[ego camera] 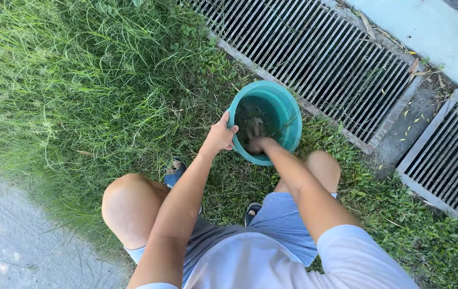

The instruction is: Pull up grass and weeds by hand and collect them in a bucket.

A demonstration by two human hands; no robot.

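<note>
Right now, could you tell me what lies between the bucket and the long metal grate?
In the head view, only a narrow strip of grass separates the bucket from the metal grate.

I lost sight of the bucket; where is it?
In the head view, the teal bucket sits on grass just right of centre, beside the metal drain grate, held by the left hand.

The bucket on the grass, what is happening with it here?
A person squats on the grass beside a metal drain grate. The left hand grips the rim of a teal bucket. The right hand reaches inside, into dark wet-looking stuff. Whether it grasps anything there is hard to tell.
</note>
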